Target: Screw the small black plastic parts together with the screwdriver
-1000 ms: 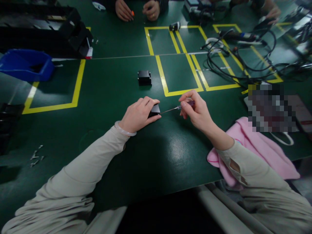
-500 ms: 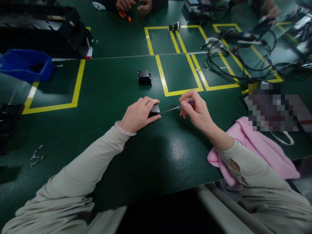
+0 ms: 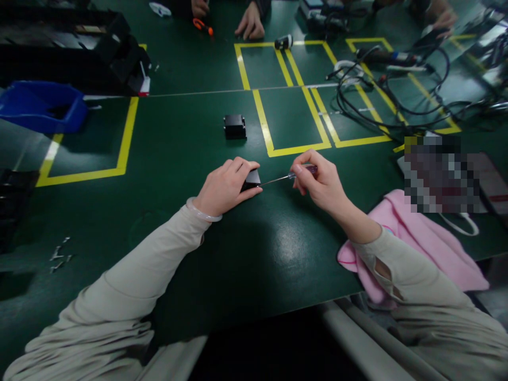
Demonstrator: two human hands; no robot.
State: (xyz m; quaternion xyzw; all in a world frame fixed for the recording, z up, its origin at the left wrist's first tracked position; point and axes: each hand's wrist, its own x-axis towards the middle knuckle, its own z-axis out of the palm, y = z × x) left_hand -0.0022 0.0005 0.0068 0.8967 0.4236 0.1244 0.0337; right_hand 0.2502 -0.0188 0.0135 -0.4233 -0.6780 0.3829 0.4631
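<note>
Here, in from the tabletop's (image 3: 178, 121) front edge, a black block (image 3: 253, 179) is clasped firmly in the left hand (image 3: 226, 185), and a slim screwdriver (image 3: 291, 175) is pinched in the right hand's (image 3: 319, 177) grip, its tip held right at the block's end! Farther from that edge, a second block (image 3: 235, 127) is seen; rightward, a pink cloth (image 3: 424, 238) is draped over it.

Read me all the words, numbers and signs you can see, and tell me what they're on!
No words, numbers or brands can be read here.
White-and-red tag by the black bins: too small and blurred.
Flat thing at far right: reddish marks, too blurred.
Held tool and held black block: no lettering I can make out.
</note>
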